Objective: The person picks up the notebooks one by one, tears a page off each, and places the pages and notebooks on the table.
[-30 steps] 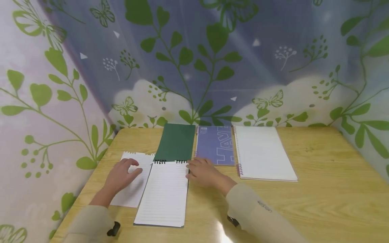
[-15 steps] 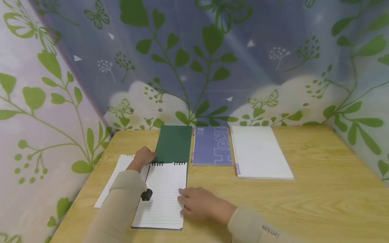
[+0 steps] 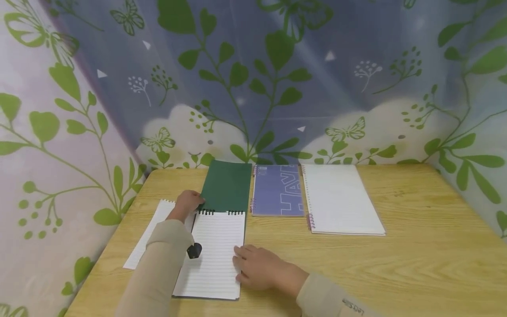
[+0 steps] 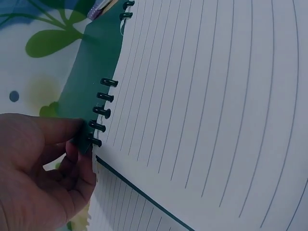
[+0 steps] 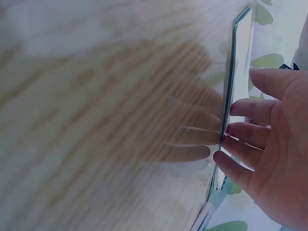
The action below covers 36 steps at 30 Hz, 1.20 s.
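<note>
Near the left end of the wooden table (image 3: 428,251), see the open lined notebook (image 3: 214,268), lying flat with pages (image 4: 207,110) upward and with its green cover (image 3: 227,187) laid out at the far side. Now over to the left hand (image 3: 187,205): curled in, with thumb on the cover's near left corner and with fingers bent behind, pinching just the edge beside the black rings (image 4: 101,111). Across to the right hand (image 3: 259,267): loosely spread, nearly straight in the fingers, resting at the right edge of the pages with no grip on anything. And watch that pinch! Likely to slip, given so little cover between thumb and fingers. Could also snag at the rings, if pulled sideways rather than swung up. With only a light touch on the right, might skid across the table under a sharp tug. Mind the ragged-edged paper (image 3: 145,237) too, just beside or partly under the notebook, cannot tell which, and apt to be dragged along. Beware, too, the black wrist piece (image 3: 194,250) over the pages: might brush and crease a sheet if lowered
</note>
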Available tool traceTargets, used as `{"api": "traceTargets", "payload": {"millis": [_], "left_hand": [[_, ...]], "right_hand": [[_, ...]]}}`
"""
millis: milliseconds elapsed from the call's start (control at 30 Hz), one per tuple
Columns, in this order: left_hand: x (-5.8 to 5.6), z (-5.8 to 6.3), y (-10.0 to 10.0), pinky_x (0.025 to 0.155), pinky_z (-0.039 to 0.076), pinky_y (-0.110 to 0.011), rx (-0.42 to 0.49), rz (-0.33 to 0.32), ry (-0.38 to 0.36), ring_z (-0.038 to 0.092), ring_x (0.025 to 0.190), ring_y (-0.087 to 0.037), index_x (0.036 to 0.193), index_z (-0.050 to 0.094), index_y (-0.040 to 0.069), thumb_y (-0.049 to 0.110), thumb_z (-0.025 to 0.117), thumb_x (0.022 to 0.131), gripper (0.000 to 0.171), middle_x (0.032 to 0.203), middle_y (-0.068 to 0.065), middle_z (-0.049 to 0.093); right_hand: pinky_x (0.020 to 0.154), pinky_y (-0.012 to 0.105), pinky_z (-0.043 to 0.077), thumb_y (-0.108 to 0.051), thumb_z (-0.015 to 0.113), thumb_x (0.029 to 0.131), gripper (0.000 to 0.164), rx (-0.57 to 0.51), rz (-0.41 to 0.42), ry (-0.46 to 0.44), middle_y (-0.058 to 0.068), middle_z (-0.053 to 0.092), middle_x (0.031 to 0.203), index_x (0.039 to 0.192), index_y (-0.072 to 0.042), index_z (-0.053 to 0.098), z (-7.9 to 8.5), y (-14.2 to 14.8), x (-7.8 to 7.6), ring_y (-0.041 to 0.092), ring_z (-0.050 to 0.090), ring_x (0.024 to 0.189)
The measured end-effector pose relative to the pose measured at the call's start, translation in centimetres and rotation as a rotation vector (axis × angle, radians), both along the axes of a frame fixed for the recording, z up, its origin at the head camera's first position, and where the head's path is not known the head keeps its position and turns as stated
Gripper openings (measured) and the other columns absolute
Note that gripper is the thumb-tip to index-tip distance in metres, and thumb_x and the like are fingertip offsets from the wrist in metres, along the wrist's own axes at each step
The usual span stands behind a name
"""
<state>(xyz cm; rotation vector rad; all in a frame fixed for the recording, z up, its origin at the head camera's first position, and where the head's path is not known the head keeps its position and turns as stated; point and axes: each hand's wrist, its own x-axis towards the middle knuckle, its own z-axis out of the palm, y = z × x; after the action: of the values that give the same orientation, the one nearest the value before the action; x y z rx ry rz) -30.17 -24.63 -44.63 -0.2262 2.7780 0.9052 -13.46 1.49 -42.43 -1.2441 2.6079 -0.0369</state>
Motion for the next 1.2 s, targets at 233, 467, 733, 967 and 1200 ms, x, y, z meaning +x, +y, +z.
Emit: {"api": "traceTargets", "payload": {"millis": [233,467,733,967,1200], "left_hand": [[0.9,0.7,0.4,0.078,0.052,-0.035,0.111,0.057,0.005,0.062,0.094,-0.027,0.116,0.057,-0.002,0.018,0.057,0.091,0.033,0.123,-0.021,0.056],[2.9,2.0,0.7,0.080,0.051,-0.031,0.269,0.070,0.089,0.056,0.100,-0.024,0.118,0.054,0.000,0.016,0.051,0.094,0.029,0.119,-0.018,0.056],[3.3,2.5,0.7,0.071,0.046,-0.025,0.275,0.070,0.215,0.055,0.088,-0.018,0.111,0.058,0.004,0.019,0.054,0.093,0.024,0.099,-0.009,0.059],[3.0,2.2,1.3,0.078,0.047,-0.034,0.293,0.065,0.312,0.057,0.100,-0.027,0.108,0.058,0.005,0.019,0.055,0.093,0.021,0.103,-0.014,0.061],[3.5,1.5,0.5,0.086,0.048,-0.045,0.256,-0.047,0.322,0.056,0.111,-0.034,0.112,0.055,0.001,0.013,0.056,0.092,0.024,0.112,-0.020,0.062]], "right_hand": [[0.107,0.033,0.035,-0.038,0.042,0.096,0.050,-0.029,-0.015,0.009,0.005,0.034,0.148,0.138,-0.012,0.042,-0.2,0.1,0.1,0.019,0.034,0.135],[0.106,0.036,0.036,-0.041,0.043,0.095,0.054,-0.028,-0.024,0.023,0.005,0.031,0.150,0.140,-0.013,0.038,0.0,0.3,0.7,0.020,0.032,0.137],[0.106,0.038,0.036,-0.042,0.042,0.095,0.055,-0.003,-0.046,0.083,0.006,0.030,0.150,0.140,-0.012,0.038,-0.4,0.0,0.3,0.022,0.032,0.137],[0.106,0.040,0.036,-0.042,0.041,0.095,0.055,0.021,-0.097,0.125,0.007,0.031,0.149,0.140,-0.011,0.039,-0.7,-0.3,-0.9,0.022,0.033,0.136],[0.105,0.040,0.037,-0.042,0.042,0.095,0.055,0.036,-0.136,0.154,0.007,0.032,0.149,0.140,-0.010,0.038,-1.0,0.4,-1.9,0.023,0.034,0.135]]}}
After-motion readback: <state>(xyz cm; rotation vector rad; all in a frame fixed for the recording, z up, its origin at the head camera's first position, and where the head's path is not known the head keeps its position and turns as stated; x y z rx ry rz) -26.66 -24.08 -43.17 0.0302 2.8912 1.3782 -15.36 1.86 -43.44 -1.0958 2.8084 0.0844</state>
